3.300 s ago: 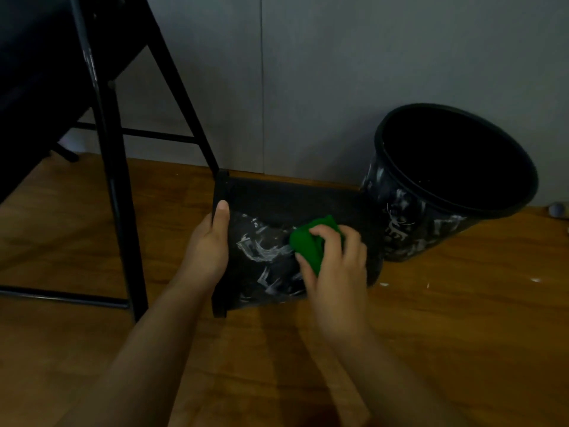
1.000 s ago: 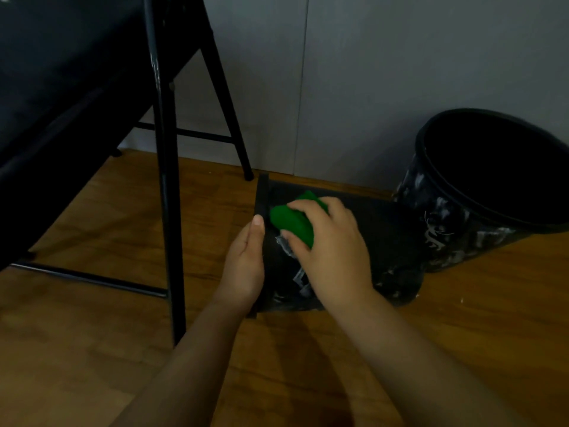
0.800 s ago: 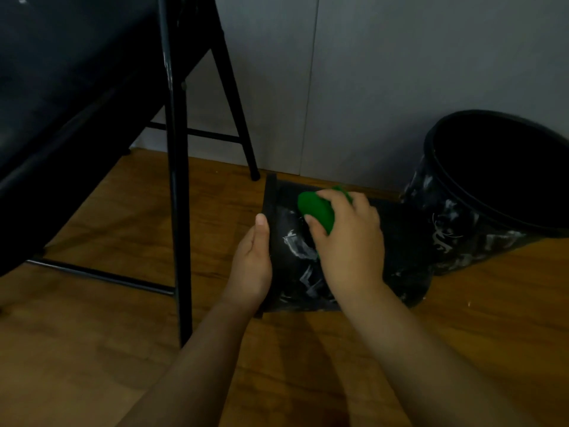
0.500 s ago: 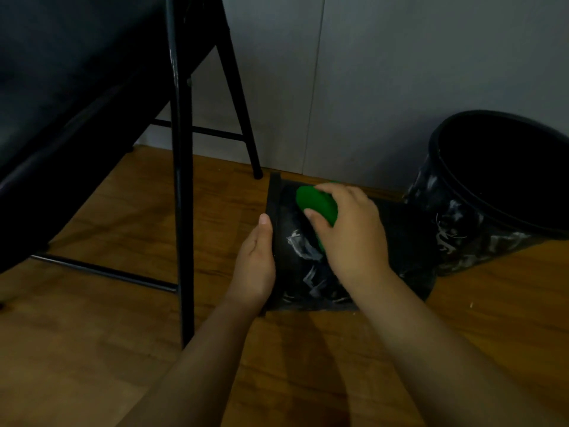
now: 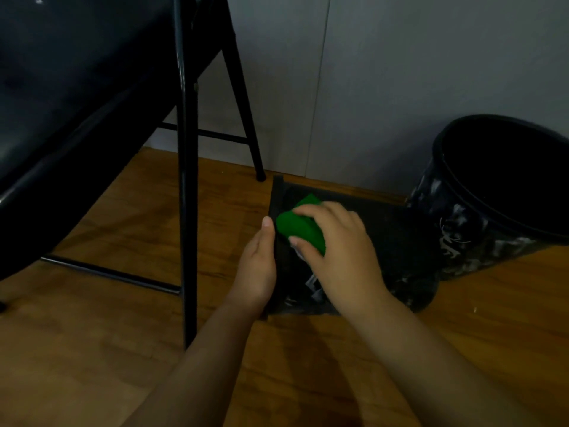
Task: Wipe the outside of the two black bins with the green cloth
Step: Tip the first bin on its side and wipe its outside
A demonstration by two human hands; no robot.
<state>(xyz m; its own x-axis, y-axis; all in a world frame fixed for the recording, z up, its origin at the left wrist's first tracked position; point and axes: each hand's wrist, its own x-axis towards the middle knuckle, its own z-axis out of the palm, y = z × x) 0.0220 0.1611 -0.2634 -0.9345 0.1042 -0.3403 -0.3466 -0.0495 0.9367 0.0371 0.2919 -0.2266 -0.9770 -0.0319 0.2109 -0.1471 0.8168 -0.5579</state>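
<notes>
You have two black bins in front of you on the wooden floor [image 5: 92, 349]. The first, the lying bin [image 5: 397, 241], is on its side with its rim toward the left and its base toward the right, and its upward-facing wall shows pale smears near your wrist. The second, the standing bin [image 5: 480, 238], sits at the far right just beside the first one's base, tilted so that its open mouth faces you; its outer wall is streaked with whitish marks. Whether the two bins touch cannot be told in the dark.

There is one green cloth [image 5: 300, 226], bunched up. Your right hand [image 5: 338, 251] has its fingers and thumb curled round it and presses it onto the upper wall of the lying bin, close to the rim end.

Your left hand [image 5: 258, 266] lies against the rim of that bin on its left side, thumb pointing away from you along the edge; how far its fingers wrap the rim is hidden.

To the left stands one black folding chair [image 5: 184, 149], with three legs and two crossbars visible. A grey wall [image 5: 400, 72] runs behind everything.
</notes>
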